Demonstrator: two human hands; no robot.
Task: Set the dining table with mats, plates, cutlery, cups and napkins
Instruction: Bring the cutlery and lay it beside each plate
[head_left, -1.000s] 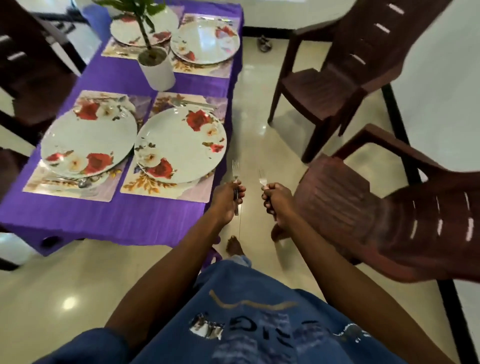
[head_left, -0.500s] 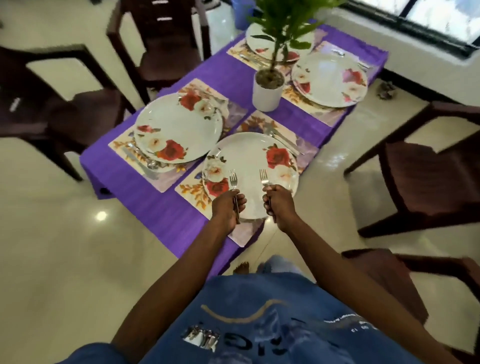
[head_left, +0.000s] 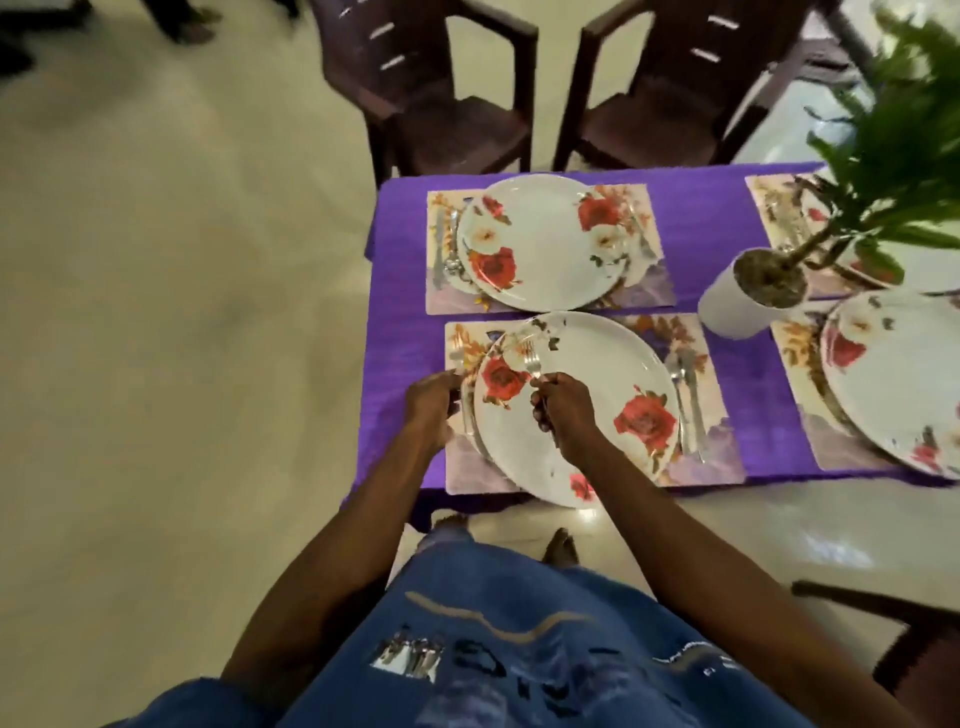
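— Moved since before?
— Lowered: left hand (head_left: 434, 402), gripping fork (head_left: 458, 358), onto mat (head_left: 462, 467) at plate's (head_left: 587, 395) nine o'clock.
— And right hand (head_left: 563, 410)?
— Curled round second fork (head_left: 531, 358), over plate, tines toward twelve.

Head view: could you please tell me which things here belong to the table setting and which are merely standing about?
Job:
forks in left hand and right hand
near plate
its mat
far plate
cutlery beside near plate

Standing about:
potted plant
chairs
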